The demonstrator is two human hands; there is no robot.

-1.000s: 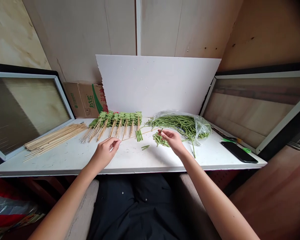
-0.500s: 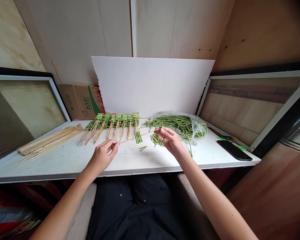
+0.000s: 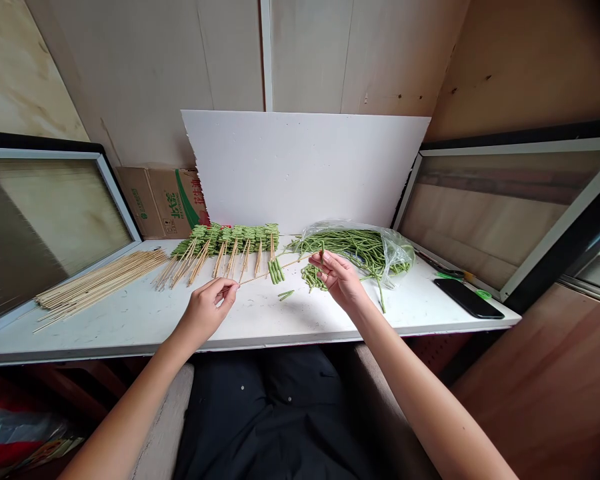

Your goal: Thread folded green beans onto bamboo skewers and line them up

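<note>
My left hand [image 3: 214,303] pinches the lower end of a thin bamboo skewer [image 3: 275,272] that slants up to the right. At its far end, my right hand [image 3: 341,275] has its fingers closed on a short piece of green bean [image 3: 323,248]; whether the tip has pierced it cannot be made out. Below and behind the right hand lies a small pile of cut bean pieces [image 3: 311,277]. Beyond the skewer, a few bean pieces lie side by side [image 3: 276,271], and loose cut pieces [image 3: 286,295] rest nearer me.
Finished bean skewers [image 3: 230,239] lie stacked at the back left of the white table [image 3: 260,327]. Bare skewers [image 3: 100,283] are heaped farther left. Long beans [image 3: 355,245] spill from a clear plastic bag [image 3: 397,250]. A black phone [image 3: 467,299] lies at the right.
Both hands stay almost in place, the left still on the skewer. The bean piece in my right fingers now stands more upright and clearer at the skewer's far end.
</note>
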